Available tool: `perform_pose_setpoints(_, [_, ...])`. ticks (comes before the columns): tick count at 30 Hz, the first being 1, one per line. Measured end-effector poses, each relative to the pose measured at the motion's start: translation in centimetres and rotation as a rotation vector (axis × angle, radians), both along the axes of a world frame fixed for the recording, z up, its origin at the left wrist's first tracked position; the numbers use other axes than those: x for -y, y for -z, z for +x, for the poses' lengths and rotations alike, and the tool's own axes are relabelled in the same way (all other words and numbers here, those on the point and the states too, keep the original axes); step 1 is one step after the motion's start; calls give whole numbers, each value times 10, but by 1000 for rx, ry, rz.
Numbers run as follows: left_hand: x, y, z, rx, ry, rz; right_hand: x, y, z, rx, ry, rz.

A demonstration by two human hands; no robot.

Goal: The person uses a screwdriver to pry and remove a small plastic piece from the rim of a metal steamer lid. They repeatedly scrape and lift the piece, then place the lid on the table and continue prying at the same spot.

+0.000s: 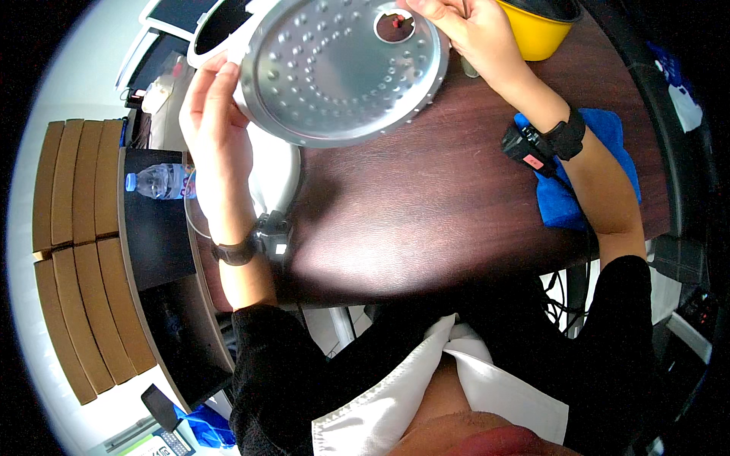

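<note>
A round silvery metal plate, dimpled with rings of small bumps, is raised and tilted at the top. My left hand is closed on its left rim, thumb on the face. At the upper right rim, my right hand is closed, its thumb over the edge; its fingertips are cut off by the frame. A round white-edged spot near that thumb shows dark brown with red bits; whether it is an opening I cannot tell. A narrow metal piece shows below my right hand.
A yellow bowl-like container stands at upper right on the brown table. A blue cloth lies under my right forearm. Beside my left forearm are a white rounded object and a water bottle. Brown cardboard boxes are stacked farther left.
</note>
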State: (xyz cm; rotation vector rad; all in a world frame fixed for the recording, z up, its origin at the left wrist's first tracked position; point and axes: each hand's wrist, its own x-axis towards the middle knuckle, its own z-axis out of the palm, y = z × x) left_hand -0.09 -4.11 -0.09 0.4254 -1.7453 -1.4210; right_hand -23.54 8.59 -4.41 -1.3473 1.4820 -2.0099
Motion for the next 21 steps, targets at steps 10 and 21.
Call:
perform_pose_setpoints(10, [-13,2,-7,276,-92,-273,-5,-2,3,-316,19,203])
perform_pose_setpoints(21, [-15,4,-4,360,-259,-467,-8,0,-4,196,-259,181])
